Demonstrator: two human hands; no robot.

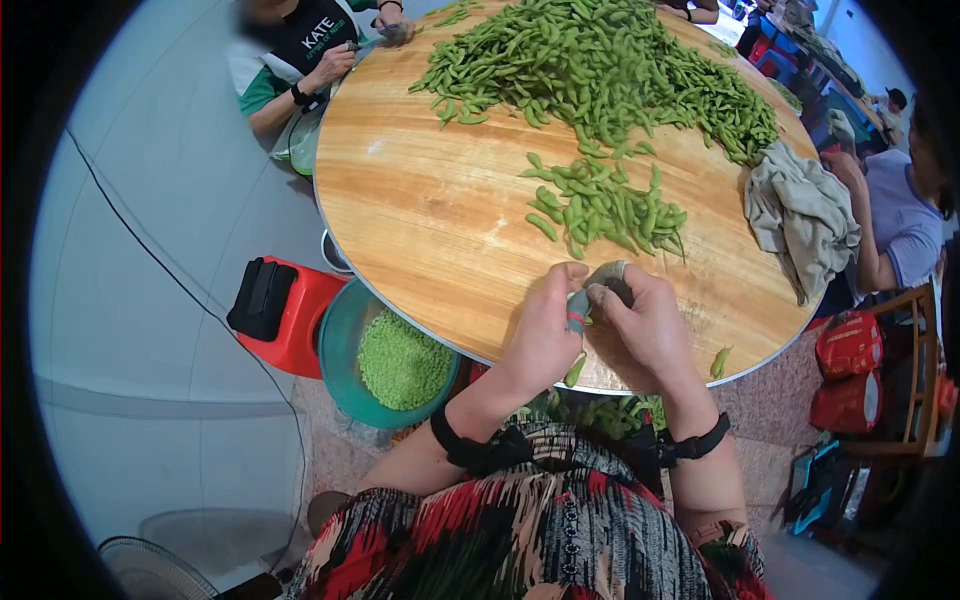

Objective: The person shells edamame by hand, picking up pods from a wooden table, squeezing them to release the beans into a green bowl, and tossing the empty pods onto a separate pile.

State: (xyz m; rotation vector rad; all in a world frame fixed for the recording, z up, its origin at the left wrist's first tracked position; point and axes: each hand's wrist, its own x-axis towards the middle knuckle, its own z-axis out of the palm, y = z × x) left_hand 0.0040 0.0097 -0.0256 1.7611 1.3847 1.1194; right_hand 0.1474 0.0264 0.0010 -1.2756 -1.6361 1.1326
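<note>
Left hand (545,335) and right hand (648,325) both closed, pinching 1 pod (575,372) over near edge of worktop (420,220). Basin (335,345) holds shelled beans (402,362) (partly full). Small pile (605,205) and big heap (600,60) unshelled: likely most work left.

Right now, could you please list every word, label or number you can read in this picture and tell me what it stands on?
"KATE": white letters on the dark top of the person at the far left of the table.
A smaller line under it: too blurred to read.
Red bags on the right: any print is too blurred to read.
The pod between the left hand and right hand: no text.
</note>
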